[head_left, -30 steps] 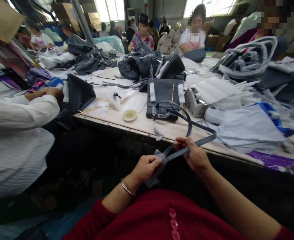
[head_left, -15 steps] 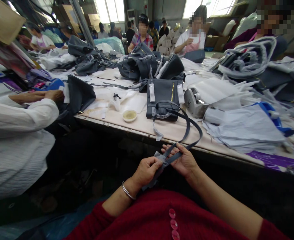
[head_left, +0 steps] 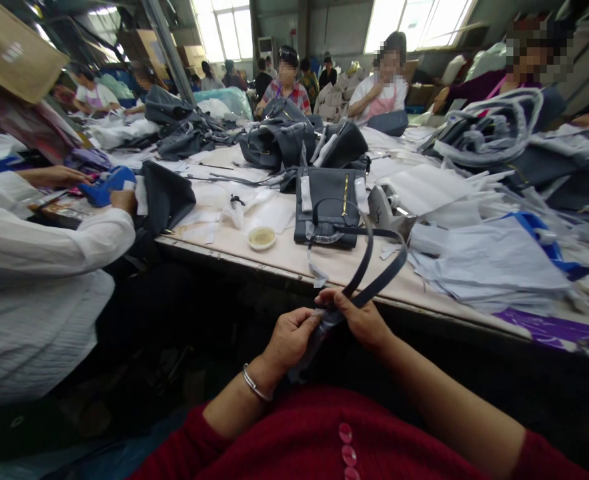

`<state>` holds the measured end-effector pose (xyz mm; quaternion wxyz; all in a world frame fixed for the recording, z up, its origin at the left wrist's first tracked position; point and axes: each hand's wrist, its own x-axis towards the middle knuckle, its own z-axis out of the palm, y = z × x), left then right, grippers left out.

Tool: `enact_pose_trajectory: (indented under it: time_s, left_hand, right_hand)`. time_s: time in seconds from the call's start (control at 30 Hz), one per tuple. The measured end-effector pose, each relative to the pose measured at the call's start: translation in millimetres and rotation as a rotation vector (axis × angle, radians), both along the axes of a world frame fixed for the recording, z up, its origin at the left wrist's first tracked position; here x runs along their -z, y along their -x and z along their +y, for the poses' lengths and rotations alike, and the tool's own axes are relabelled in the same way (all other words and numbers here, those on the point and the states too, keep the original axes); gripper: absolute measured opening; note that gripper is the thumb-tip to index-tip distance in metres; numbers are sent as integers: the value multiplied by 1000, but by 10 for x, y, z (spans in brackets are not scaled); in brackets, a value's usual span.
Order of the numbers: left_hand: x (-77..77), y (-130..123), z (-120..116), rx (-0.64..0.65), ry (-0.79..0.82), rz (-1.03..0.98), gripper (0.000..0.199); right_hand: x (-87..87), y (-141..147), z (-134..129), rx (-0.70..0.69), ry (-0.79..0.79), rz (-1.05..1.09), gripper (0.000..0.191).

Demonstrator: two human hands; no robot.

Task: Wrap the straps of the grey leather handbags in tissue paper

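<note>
A dark grey bag (head_left: 327, 200) with a gold zip lies on the table in front of me, white wrap on its sides. Its long dark strap (head_left: 381, 277) loops over the table edge down to my hands. My left hand (head_left: 294, 337) pinches the strap's end part, where thin translucent wrapping (head_left: 310, 353) hangs below the fingers. Close beside it, my right hand (head_left: 359, 320) has its thumb and fingers closed round the two strands of the strap. The fingertips of both hands nearly meet.
A small round dish (head_left: 261, 238) and a metal tape dispenser (head_left: 387, 208) flank the bag. White sheets (head_left: 489, 260) are stacked at right. More grey bags (head_left: 279, 137) lie behind. At left, a person in white (head_left: 49, 267) holds a blue tape dispenser (head_left: 109, 187).
My right hand, open under the strap before, has closed round it and come nearer my left hand. The neighbour at left has taken hold of the blue dispenser.
</note>
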<state>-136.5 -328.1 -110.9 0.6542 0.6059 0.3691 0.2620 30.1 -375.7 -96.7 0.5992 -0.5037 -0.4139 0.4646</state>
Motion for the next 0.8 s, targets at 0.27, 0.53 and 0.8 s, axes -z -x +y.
enact_pose_trajectory:
  time_s: [0.27,0.53,0.8]
  left_hand:
    - [53,23,19,-29,-66,84,35]
    - [-18,-93,182,-61,-55,59,40]
    - [69,-88,289,-134,-89,106,42]
  right_hand:
    - [-189,-276,208,30,114,639,37]
    - [-251,-220,488,77,44,173,36]
    - [-162,-183,664,-71,206,413,34]
